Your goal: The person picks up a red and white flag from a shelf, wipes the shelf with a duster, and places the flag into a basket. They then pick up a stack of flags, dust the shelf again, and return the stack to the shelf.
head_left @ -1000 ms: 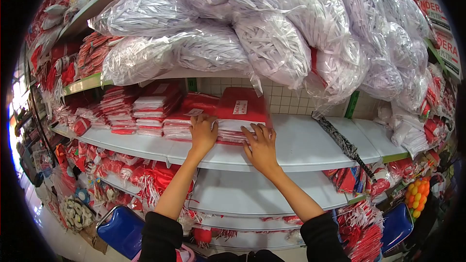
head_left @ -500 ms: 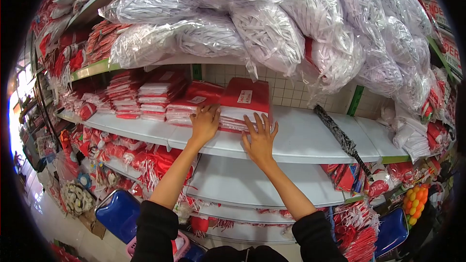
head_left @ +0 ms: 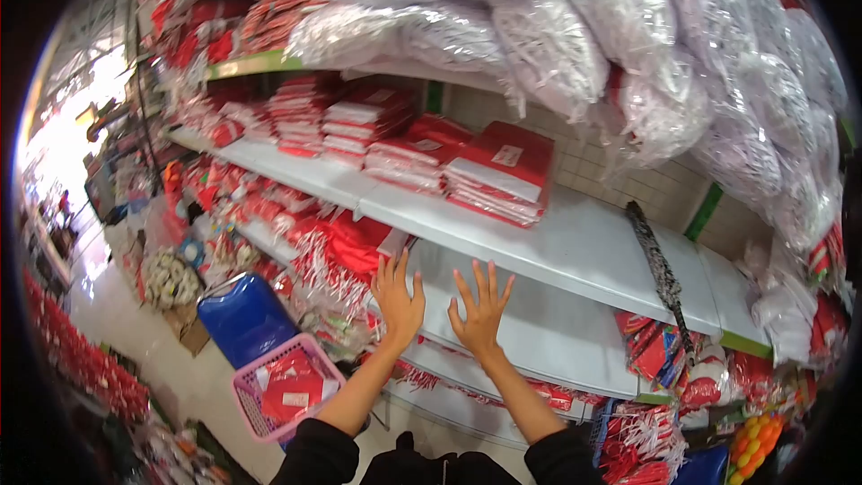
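Hands first: the left hand [head_left: 398, 298] and right hand [head_left: 479, 305] are raised side by side, palms turned toward the shelving. The fingers [head_left: 492, 277] of both are spread wide and released, grasping nothing and touching nothing. They hang in front of the bare lower shelf [head_left: 548, 337], just apart from each other.

Above them, on the white middle shelf [head_left: 584, 256], sits the stack of red-and-white packs [head_left: 501, 172], the nearest goods to the 2 hands. It lies flat with its layered folded edges facing the aisle. Its wider side appears to run along the shelf's front edge, and a white label shows on the red top pack. It stands at the right end of a row, close beside a second stack [head_left: 415, 154].

To its right a dark patterned stick [head_left: 660, 271] lies on the same shelf, pointing from the tiled wall out toward the aisle. Bags of white shreds [head_left: 557, 45] bulge overhead. On the floor stands a pink basket [head_left: 283, 386].
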Demonstrator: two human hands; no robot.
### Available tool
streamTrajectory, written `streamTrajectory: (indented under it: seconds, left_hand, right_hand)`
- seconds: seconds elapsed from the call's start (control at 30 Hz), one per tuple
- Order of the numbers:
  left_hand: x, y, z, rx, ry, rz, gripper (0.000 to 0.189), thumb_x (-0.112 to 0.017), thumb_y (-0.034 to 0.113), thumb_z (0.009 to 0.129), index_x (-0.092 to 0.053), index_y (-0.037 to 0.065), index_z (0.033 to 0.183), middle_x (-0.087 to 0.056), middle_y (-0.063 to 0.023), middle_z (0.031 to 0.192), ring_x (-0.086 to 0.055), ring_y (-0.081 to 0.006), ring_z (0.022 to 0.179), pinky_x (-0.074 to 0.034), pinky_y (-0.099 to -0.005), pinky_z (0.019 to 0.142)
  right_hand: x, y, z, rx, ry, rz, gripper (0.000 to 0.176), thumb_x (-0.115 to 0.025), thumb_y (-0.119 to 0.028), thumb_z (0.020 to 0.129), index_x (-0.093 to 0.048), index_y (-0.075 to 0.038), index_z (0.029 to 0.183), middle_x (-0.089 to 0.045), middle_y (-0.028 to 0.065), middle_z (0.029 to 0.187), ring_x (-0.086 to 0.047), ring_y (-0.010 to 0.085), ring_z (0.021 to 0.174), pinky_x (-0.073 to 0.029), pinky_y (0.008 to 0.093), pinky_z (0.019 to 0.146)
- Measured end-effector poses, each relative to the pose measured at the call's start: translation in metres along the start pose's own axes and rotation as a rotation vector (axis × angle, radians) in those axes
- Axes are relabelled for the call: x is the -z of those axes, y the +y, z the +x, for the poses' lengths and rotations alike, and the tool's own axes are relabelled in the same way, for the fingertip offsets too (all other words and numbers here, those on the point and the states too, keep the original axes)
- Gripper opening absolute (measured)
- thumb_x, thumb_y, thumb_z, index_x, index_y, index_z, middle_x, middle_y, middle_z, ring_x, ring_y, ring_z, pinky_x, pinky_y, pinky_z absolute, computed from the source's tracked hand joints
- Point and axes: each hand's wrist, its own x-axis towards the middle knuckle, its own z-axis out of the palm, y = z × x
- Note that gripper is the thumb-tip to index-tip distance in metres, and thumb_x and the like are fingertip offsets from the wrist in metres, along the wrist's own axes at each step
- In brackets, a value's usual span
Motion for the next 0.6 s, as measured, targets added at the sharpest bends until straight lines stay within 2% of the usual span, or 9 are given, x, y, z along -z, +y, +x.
streamTrajectory:
  seconds: [0.07,0.2,0.23,0.3,0.33,0.37,0.4,0.5,0.6]
  left_hand:
    - [-0.002,-0.045,-0.056,0.143,-0.040,0.083,0.051,-0.051,0.023,0.084,-0.041,0.010,0.132,-0.043,-0.0164,0.132,-0.027,-0.0356,0.130,-0.018,-0.0541,0.103]
    - [0.035,-0.145,-0.206,0.616,-0.253,0.136,0.044,-0.056,0.023,0.078,-0.051,0.007,0.118,-0.051,-0.0187,0.119,-0.046,-0.0363,0.113,-0.038,-0.0473,0.092]
    - [0.043,-0.179,-0.263,0.690,-0.175,0.246,0.040,-0.057,0.025,0.076,-0.055,0.005,0.110,-0.056,-0.0191,0.111,-0.052,-0.0369,0.105,-0.044,-0.0450,0.085]
    - [0.095,-0.224,-0.356,1.009,-0.431,0.315,0.033,-0.056,0.026,0.077,-0.063,0.002,0.099,-0.062,-0.0215,0.098,-0.058,-0.0392,0.093,-0.046,-0.0465,0.082]
    - [0.118,-0.271,-0.435,0.997,-0.550,0.373,0.029,-0.054,0.026,0.077,-0.065,0.003,0.092,-0.063,-0.0205,0.097,-0.060,-0.0371,0.092,-0.047,-0.0451,0.080]
    - [0.142,-0.323,-0.509,0.925,-1.072,0.561,0.026,-0.051,0.025,0.078,-0.067,0.008,0.090,-0.064,-0.0163,0.098,-0.061,-0.0330,0.092,-0.048,-0.0429,0.079]
    - [0.185,-0.324,-0.554,1.026,-1.190,0.527,0.026,-0.051,0.024,0.079,-0.066,0.007,0.092,-0.063,-0.0160,0.099,-0.060,-0.0323,0.093,-0.047,-0.0430,0.080]
    - [0.299,-0.279,-0.615,1.716,-0.797,0.168,0.025,-0.051,0.023,0.083,-0.062,0.005,0.097,-0.061,-0.0150,0.102,-0.058,-0.0301,0.095,-0.046,-0.0431,0.083]
    - [0.360,-0.235,-0.646,2.031,-0.262,-0.245,0.025,-0.051,0.021,0.086,-0.059,0.003,0.102,-0.059,-0.0140,0.105,-0.056,-0.0279,0.097,-0.044,-0.0432,0.085]
  right_hand:
    - [-0.016,-0.012,-0.046,-0.046,-0.107,0.089,0.054,-0.059,-0.018,0.075,-0.049,-0.017,0.128,-0.038,0.0131,0.137,-0.024,0.0348,0.133,-0.006,0.0621,0.104]
    - [-0.067,-0.031,-0.186,-0.151,-0.464,0.191,0.051,-0.059,-0.022,0.076,-0.049,-0.013,0.125,-0.048,0.0155,0.123,-0.030,0.0374,0.127,-0.008,0.0618,0.104]
    - [-0.078,-0.030,-0.236,-0.138,-0.598,0.174,0.054,-0.060,-0.025,0.076,-0.047,-0.012,0.127,-0.050,0.0160,0.119,-0.033,0.0368,0.125,-0.011,0.0641,0.102]
    - [-0.086,-0.015,-0.348,-0.219,-1.103,0.139,0.057,-0.059,-0.030,0.078,-0.043,-0.011,0.130,-0.050,0.0155,0.123,-0.034,0.0366,0.125,-0.017,0.0683,0.098]
    - [-0.075,0.000,-0.397,-0.259,-1.457,0.126,0.068,-0.061,-0.033,0.077,-0.034,-0.010,0.135,-0.046,0.0242,0.126,-0.037,0.0445,0.121,-0.029,0.0530,0.101]
    - [-0.060,0.027,-0.460,-0.512,-1.673,0.317,0.068,-0.062,-0.035,0.077,-0.037,-0.007,0.134,-0.049,0.0205,0.127,-0.040,0.0378,0.122,-0.031,0.0448,0.102]
    - [-0.041,0.045,-0.498,-0.643,-1.819,0.335,0.064,-0.061,-0.036,0.078,-0.039,-0.007,0.131,-0.050,0.0203,0.124,-0.042,0.0373,0.120,-0.032,0.0447,0.101]
    - [0.007,0.072,-0.532,-0.709,-1.907,0.153,0.053,-0.057,-0.037,0.080,-0.046,-0.007,0.122,-0.054,0.0197,0.116,-0.046,0.0359,0.114,-0.035,0.0443,0.097]
    - [0.015,0.077,-0.531,-0.700,-1.898,0.108,0.045,-0.053,-0.038,0.082,-0.052,-0.006,0.114,-0.057,0.0192,0.108,-0.051,0.0345,0.107,-0.038,0.0440,0.093]
